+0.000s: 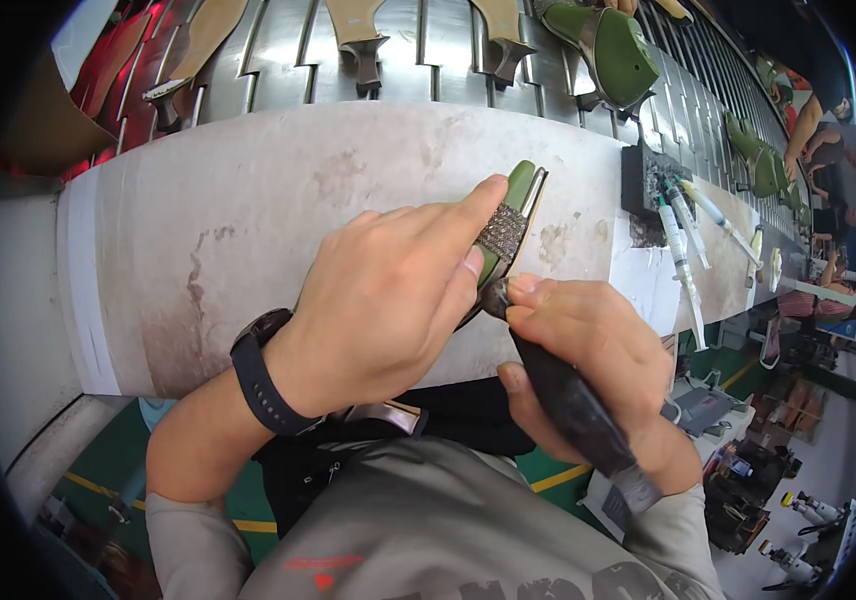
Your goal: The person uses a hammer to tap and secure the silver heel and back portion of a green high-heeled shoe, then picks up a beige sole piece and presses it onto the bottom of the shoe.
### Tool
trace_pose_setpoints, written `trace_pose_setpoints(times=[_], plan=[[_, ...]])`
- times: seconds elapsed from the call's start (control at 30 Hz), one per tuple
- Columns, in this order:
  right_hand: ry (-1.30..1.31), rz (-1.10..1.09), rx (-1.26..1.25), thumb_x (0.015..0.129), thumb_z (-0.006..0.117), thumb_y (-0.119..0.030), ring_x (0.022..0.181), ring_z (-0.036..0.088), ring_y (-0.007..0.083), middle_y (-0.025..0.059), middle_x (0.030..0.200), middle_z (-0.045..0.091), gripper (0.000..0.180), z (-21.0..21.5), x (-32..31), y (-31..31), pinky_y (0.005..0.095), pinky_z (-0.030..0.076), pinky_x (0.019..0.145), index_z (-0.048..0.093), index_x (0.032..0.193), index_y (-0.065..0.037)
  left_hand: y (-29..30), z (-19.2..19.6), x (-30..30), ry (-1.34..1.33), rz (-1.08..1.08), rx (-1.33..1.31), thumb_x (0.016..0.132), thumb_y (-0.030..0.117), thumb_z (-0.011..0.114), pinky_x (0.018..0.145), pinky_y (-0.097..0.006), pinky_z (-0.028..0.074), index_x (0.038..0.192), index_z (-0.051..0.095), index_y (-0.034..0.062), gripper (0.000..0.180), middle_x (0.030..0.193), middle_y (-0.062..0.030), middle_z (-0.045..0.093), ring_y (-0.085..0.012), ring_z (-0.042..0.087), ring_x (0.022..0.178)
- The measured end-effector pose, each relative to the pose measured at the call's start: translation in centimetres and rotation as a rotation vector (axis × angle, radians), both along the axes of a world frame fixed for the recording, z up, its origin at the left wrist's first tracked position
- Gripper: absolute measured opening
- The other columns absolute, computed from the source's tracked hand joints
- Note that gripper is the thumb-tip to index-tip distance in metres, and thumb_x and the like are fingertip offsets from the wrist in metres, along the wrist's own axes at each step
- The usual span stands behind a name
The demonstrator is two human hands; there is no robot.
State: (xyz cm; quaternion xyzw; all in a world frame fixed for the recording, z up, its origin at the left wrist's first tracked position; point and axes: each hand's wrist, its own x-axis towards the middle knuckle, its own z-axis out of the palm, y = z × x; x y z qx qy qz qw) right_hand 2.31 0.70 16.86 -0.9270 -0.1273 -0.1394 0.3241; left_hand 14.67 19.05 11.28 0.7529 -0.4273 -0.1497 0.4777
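Note:
A green shoe with a sparkly brown band across it stands tilted over the workbench, its sole edge facing right. My left hand grips it from the left, index finger stretched along the upper beside the band, and covers much of the shoe. In my right hand is a thick black-handled tool, tapering toward a blunt dark tip. That tip sits at the lower right edge of the shoe, close to my left thumb; whether it touches cannot be made out.
Beyond the pale, stained workbench runs a metal slat conveyor bearing heeled tan shoe parts and a green shoe. At the right stand a dark block and several syringes. Other people work along the far right.

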Motion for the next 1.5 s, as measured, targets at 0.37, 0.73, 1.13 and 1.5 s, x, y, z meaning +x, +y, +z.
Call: trace_pose_setpoints(times=[0.37, 0.73, 1.13, 1.5], plan=[[-0.057, -0.209, 0.202, 0.076, 0.084, 0.003, 0.1, 0.075, 0.0363, 0.022, 0.113, 0.076, 0.039, -4.4, -3.4, 6.0, 0.0416, 0.063, 0.089, 0.072, 0.113, 0.006, 0.1, -0.5, -0.2, 0.031, 0.036, -0.084, 0.104, 0.004, 0.057, 0.082, -0.042, 0.055, 0.15, 0.058, -0.0026, 0.046, 0.105, -0.0236, 0.074, -0.0358, 0.071, 0.088], [-0.152, -0.154, 0.193, 0.077, 0.086, 0.0, 0.098, 0.076, 0.0367, 0.0215, 0.111, 0.077, 0.039, -4.9, -3.3, 4.1, 0.0404, 0.063, 0.087, 0.073, 0.113, 0.007, 2.1, -1.4, 1.1, 0.09, 0.043, 0.024, 0.104, 0.02, 0.069, 0.085, -0.035, 0.057, 0.128, 0.072, -0.0046, 0.035, 0.105, -0.0176, 0.078, -0.0256, 0.074, 0.093], [-0.042, -0.134, 0.073, 0.071, 0.087, -0.002, 0.096, 0.076, 0.0355, 0.0217, 0.113, 0.077, 0.042, -4.0, -2.9, 6.1, 0.0388, 0.064, 0.083, 0.075, 0.11, 0.006, 1.7, -2.6, 0.7, -0.074, 0.099, -0.088, 0.1, 0.024, 0.076, 0.076, -0.041, 0.055, 0.116, 0.074, -0.0022, 0.031, 0.094, -0.0166, 0.074, -0.0346, 0.07, 0.083], [-0.051, -0.057, 0.415, 0.073, 0.086, 0.0, 0.096, 0.076, 0.0337, 0.0221, 0.113, 0.077, 0.038, -5.3, -3.0, 6.2, 0.0395, 0.062, 0.083, 0.074, 0.109, 0.005, 1.5, -1.5, 0.2, 0.006, 0.133, -0.037, 0.103, 0.021, 0.07, 0.08, -0.039, 0.056, 0.118, 0.075, -0.0036, 0.029, 0.099, -0.0197, 0.077, -0.0337, 0.073, 0.089]])
